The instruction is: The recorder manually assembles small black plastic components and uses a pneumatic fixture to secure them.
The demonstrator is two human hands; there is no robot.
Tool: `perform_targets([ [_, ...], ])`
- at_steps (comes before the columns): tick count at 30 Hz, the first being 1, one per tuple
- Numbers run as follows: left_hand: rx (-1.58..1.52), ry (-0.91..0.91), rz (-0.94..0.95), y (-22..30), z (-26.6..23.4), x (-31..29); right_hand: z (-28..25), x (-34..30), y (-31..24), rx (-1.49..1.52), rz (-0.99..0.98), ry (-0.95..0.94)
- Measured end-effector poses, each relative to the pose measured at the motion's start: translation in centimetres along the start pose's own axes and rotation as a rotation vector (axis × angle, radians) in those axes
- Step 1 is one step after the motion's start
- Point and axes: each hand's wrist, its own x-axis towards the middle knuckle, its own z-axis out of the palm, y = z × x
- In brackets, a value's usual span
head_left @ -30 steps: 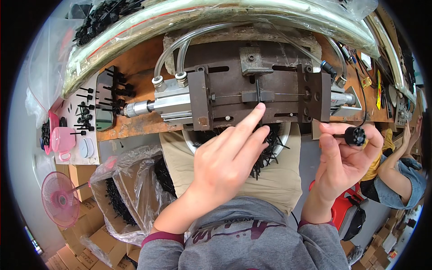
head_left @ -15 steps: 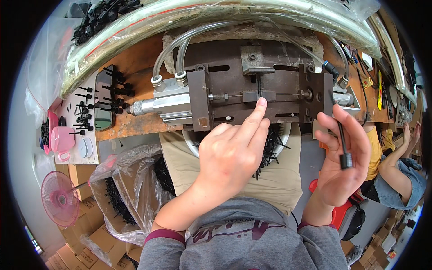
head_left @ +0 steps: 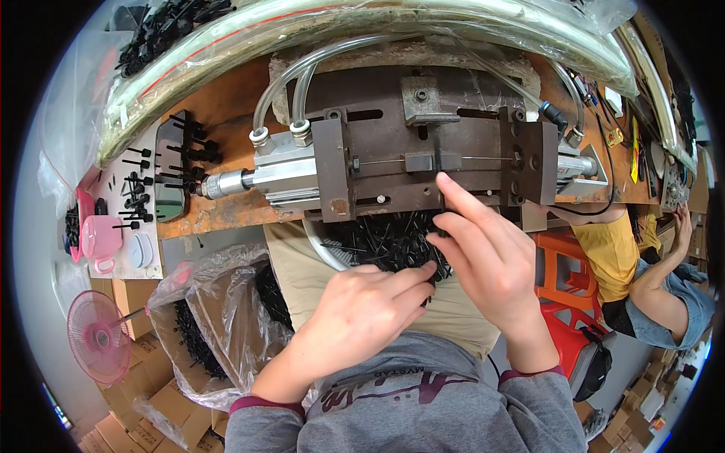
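Note:
A thin black rod with a thicker head (head_left: 441, 195) stands upright in line with the slot between the small clamping blocks (head_left: 420, 162) of a brown metal fixture (head_left: 393, 185). My right hand (head_left: 495, 260) has its index fingertip against this rod at the fixture's near edge. The thumb and other fingers are curled round its lower end, partly hiding it. In my lap, a white-rimmed basin (head_left: 323, 245) holds a heap of similar black rods (head_left: 377, 238). My left hand (head_left: 370, 306) lies over the heap's near side, fingers drawn together; what they pinch is hidden.
Silver air cylinders (head_left: 285, 177) with clear hoses flank the fixture. Black rods lie on a dark tray (head_left: 172, 162) at left. A pink fan (head_left: 102, 336) and a plastic-lined carton (head_left: 219, 325) stand lower left. At right are a red stool (head_left: 563, 340) and another person (head_left: 657, 291).
My left hand has drawn back from the fixture to the basin. My right hand has moved left to the fixture with the black rod. The left cylinder's rod has pulled back from the blocks.

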Motion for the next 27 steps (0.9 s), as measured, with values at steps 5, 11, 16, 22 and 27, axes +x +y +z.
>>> perform_targets([
  [5, -0.080, -0.089, -0.045, -1.1, 2.2, -1.3, 0.6, 0.7, -0.6, -0.186, -0.007, -0.022],
  [11, -0.072, -0.154, -0.086, -2.4, 3.7, -1.3, 0.3, 1.2, -0.7, -0.217, 0.021, -0.055],
  [16, -0.031, -0.099, -0.092, -3.6, 5.4, -2.0, 0.6, 1.1, -1.2, -0.191, 0.004, 0.018],
  [22, 0.006, 0.003, -0.106, -4.7, 6.7, -2.8, -2.1, -1.5, -5.8, 0.205, -0.127, 0.571],
  [27, 0.036, 0.062, -0.144, -5.2, 8.2, -3.2, -5.8, 0.0, -11.0, -0.433, 0.038, 0.959],
])
